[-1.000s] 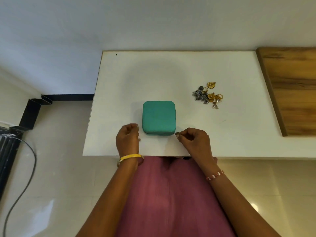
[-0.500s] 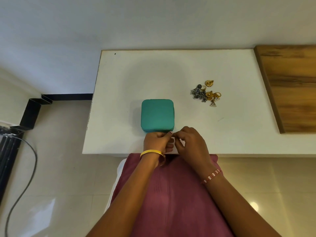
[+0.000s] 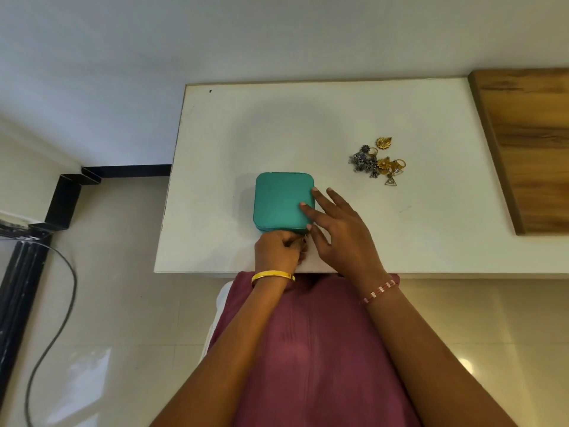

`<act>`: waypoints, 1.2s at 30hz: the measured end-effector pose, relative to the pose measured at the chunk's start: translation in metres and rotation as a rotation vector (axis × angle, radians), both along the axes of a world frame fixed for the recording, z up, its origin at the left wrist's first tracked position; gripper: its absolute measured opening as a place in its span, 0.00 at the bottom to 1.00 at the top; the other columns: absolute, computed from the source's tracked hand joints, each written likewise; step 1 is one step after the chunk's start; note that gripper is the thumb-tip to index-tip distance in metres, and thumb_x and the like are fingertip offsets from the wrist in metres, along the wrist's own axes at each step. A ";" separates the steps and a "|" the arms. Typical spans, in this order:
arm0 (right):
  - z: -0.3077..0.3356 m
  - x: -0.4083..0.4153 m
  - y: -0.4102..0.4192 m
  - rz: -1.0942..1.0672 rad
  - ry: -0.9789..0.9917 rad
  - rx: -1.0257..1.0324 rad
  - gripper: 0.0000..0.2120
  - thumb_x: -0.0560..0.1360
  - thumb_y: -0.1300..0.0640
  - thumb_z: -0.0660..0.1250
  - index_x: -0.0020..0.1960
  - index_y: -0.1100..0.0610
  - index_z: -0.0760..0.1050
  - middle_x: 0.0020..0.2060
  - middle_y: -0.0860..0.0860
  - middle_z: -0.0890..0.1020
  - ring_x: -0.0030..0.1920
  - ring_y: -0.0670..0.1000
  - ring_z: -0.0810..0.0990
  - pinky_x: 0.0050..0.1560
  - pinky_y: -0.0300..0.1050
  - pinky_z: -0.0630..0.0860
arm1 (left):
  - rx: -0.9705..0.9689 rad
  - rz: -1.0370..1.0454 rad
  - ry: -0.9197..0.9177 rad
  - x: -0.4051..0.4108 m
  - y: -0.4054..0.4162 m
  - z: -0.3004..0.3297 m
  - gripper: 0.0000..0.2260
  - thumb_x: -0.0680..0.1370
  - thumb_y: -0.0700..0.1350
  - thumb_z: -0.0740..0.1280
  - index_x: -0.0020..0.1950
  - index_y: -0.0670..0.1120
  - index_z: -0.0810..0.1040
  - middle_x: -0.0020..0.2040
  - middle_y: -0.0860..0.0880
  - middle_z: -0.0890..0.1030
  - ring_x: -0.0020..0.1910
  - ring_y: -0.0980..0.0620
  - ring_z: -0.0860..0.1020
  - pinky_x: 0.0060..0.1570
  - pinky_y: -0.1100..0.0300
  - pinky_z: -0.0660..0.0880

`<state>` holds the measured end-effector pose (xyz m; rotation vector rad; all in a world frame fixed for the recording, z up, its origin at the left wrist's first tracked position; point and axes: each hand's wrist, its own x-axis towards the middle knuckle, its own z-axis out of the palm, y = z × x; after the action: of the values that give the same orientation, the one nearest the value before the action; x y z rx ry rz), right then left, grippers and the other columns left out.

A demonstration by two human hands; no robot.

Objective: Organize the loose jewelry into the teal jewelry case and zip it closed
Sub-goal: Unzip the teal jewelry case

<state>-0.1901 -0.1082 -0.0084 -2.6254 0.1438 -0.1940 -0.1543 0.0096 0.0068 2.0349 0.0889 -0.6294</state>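
Case [image 3: 281, 200] closed, lid flat, near table [image 3: 308, 118] front edge, left of centre. Zip pull has passed from right hand to left: left hand [image 3: 278, 249] now pinches pull at case's front right corner. Right hand [image 3: 338, 228] has moved up, fingers straight, pressing lid's right side to steady it. Jewelry [image 3: 377, 161] untouched, heaped well right of case, toward back. Likely unzipping comes next; nothing packed yet.
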 end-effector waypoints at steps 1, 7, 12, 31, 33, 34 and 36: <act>0.000 0.000 -0.002 0.008 -0.002 -0.025 0.19 0.72 0.53 0.60 0.61 0.56 0.75 0.64 0.59 0.74 0.65 0.63 0.71 0.58 0.56 0.74 | 0.025 -0.025 -0.016 0.002 0.004 -0.001 0.06 0.74 0.38 0.66 0.45 0.37 0.82 0.40 0.38 0.83 0.36 0.43 0.81 0.47 0.49 0.80; -0.002 0.002 0.000 0.026 -0.010 0.000 0.21 0.70 0.50 0.66 0.60 0.58 0.77 0.64 0.60 0.74 0.63 0.62 0.74 0.58 0.56 0.74 | 0.128 0.006 -0.089 0.022 0.053 -0.007 0.06 0.73 0.36 0.67 0.47 0.38 0.82 0.42 0.37 0.83 0.36 0.44 0.79 0.49 0.48 0.79; -0.005 0.003 0.000 0.065 -0.053 -0.005 0.19 0.70 0.54 0.68 0.59 0.61 0.77 0.62 0.64 0.74 0.57 0.63 0.78 0.51 0.55 0.78 | 0.301 -0.109 -0.250 0.044 0.068 -0.004 0.08 0.75 0.38 0.64 0.51 0.38 0.81 0.50 0.38 0.82 0.48 0.40 0.80 0.58 0.52 0.75; -0.010 0.007 -0.006 0.127 -0.180 -0.043 0.18 0.69 0.56 0.68 0.57 0.62 0.78 0.59 0.67 0.76 0.50 0.63 0.82 0.46 0.53 0.80 | 0.453 -0.377 -0.592 0.126 0.019 -0.009 0.13 0.76 0.38 0.58 0.52 0.41 0.81 0.51 0.39 0.82 0.52 0.39 0.78 0.55 0.50 0.74; -0.009 0.007 -0.006 0.133 -0.178 -0.049 0.17 0.69 0.56 0.68 0.56 0.62 0.78 0.59 0.67 0.76 0.50 0.63 0.81 0.46 0.53 0.80 | 0.412 -0.394 -0.593 0.128 0.020 -0.009 0.15 0.74 0.41 0.56 0.52 0.40 0.81 0.50 0.38 0.82 0.52 0.40 0.79 0.55 0.52 0.74; -0.009 0.007 -0.007 0.137 -0.176 -0.055 0.17 0.69 0.56 0.68 0.56 0.62 0.78 0.59 0.67 0.76 0.50 0.63 0.81 0.46 0.53 0.80 | 0.381 -0.394 -0.580 0.129 0.020 -0.009 0.15 0.74 0.40 0.56 0.51 0.40 0.82 0.50 0.38 0.83 0.52 0.40 0.79 0.56 0.53 0.73; -0.009 0.007 -0.007 0.139 -0.168 -0.061 0.17 0.69 0.56 0.68 0.56 0.61 0.78 0.59 0.67 0.76 0.51 0.63 0.81 0.46 0.53 0.80 | 0.320 -0.383 -0.530 0.134 0.020 -0.010 0.12 0.75 0.36 0.59 0.51 0.39 0.82 0.51 0.38 0.83 0.52 0.41 0.79 0.57 0.57 0.72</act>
<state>-0.1828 -0.1152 -0.0170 -2.6525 -0.1033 -0.3742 -0.0207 0.0297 -0.0029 2.4907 -0.5551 -0.2939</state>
